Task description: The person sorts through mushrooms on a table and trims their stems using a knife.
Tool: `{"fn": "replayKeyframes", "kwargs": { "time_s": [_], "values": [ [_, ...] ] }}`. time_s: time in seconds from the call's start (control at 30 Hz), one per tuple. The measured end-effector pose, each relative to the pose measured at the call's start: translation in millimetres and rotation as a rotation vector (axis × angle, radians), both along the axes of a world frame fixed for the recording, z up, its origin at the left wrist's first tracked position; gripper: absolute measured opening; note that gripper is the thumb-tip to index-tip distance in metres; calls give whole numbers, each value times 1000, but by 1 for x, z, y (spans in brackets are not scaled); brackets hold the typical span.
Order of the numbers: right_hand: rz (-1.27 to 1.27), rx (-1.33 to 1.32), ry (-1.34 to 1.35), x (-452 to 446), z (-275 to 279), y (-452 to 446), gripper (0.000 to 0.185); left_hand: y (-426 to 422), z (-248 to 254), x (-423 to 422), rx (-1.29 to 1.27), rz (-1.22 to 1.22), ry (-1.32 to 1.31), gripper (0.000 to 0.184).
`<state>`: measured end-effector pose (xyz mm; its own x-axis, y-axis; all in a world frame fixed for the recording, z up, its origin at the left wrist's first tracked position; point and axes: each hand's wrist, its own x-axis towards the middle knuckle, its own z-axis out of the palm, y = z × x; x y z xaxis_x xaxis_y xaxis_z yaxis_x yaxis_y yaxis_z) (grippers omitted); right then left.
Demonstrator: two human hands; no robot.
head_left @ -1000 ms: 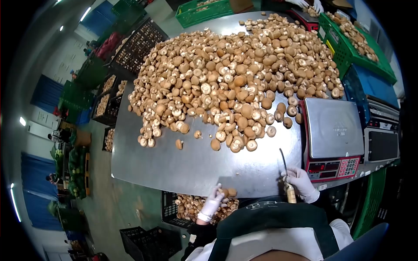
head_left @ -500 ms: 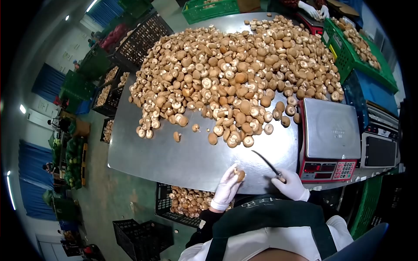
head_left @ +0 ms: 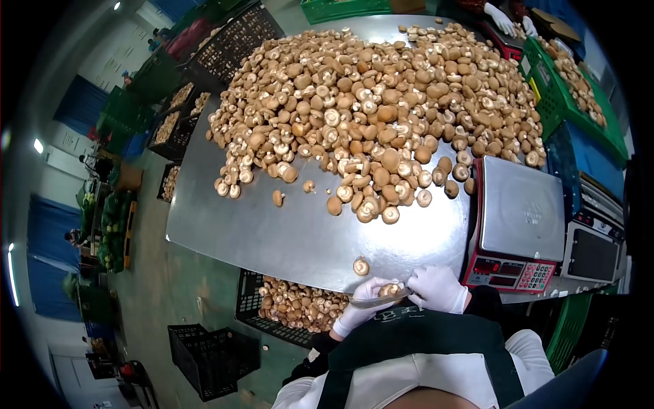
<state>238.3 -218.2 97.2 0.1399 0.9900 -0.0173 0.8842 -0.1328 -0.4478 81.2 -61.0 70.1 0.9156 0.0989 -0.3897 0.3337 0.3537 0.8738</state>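
Note:
My left hand (head_left: pixel 362 304), in a white glove, is closed around a mushroom (head_left: pixel 390 290) just in front of the apron. My right hand (head_left: pixel 437 288), also gloved, grips a knife whose blade (head_left: pixel 379 301) points left across the near side of that mushroom. The knife's handle is hidden in the fingers. Close beyond my left hand, a single mushroom (head_left: pixel 361 266) shows against the near part of the steel table (head_left: pixel 272 235). A big heap of brown-capped mushrooms (head_left: pixel 327 116) covers the table's far part.
A red-framed scale (head_left: pixel 521 211) stands at the right, with a green crate (head_left: pixel 555 102) of mushrooms beyond it. Below the table's near edge sits a black crate (head_left: pixel 248 300) of mushrooms. Across the table are a co-worker's gloved hands (head_left: pixel 502 20).
Both hands have come together nearer my body. The knife has swung from pointing away to lying across the held mushroom. A single mushroom now shows beyond my left hand.

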Motion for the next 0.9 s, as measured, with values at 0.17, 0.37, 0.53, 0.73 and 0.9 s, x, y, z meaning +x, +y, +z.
{"fn": "replayKeyframes", "kwargs": {
  "time_s": [0.17, 0.37, 0.53, 0.73, 0.9],
  "values": [
    [-175, 1, 12, 20, -37, -8, 19, 2, 12, -20, -297, 312, 122, 38],
    [-137, 94, 113, 5, -31, -10, 15, -9, -4, -34, -145, 439, 68, 39],
    [-290, 82, 264, -1, -37, -5, 15, 11, -21, -65, 515, 753, 18, 36],
    [-508, -98, 443, 9, -37, -19, 17, 59, -39, -124, 272, 965, 358, 32],
    [-400, -95, 338, 0, -48, -28, 17, 41, -61, -68, 535, 509, 175, 28]
  ]
}}
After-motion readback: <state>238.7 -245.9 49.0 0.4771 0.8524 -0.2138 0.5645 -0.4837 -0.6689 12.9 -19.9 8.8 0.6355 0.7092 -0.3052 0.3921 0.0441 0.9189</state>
